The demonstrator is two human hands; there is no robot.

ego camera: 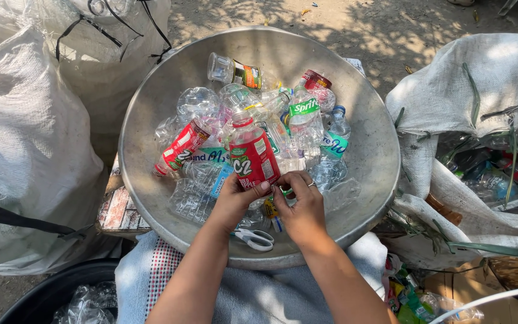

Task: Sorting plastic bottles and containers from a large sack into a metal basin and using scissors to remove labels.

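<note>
A wide metal basin (pixel 367 150) holds several empty clear plastic bottles (pixel 307 120), some crushed. My left hand (pixel 235 201) grips the base of a bottle with a red label (pixel 252 155), which lies pointing away from me. My right hand (pixel 301 207), with a ring on one finger, pinches at the lower edge of that same red label beside the left thumb. White-handled scissors (pixel 256 239) lie in the basin just under my left wrist.
Large white woven sacks stand at the left (pixel 25 150) and at the right (pixel 481 90), the right one open with more bottles inside. A black tub (pixel 49 294) sits at the lower left. A cloth (pixel 151 270) covers my lap. Bare ground lies behind.
</note>
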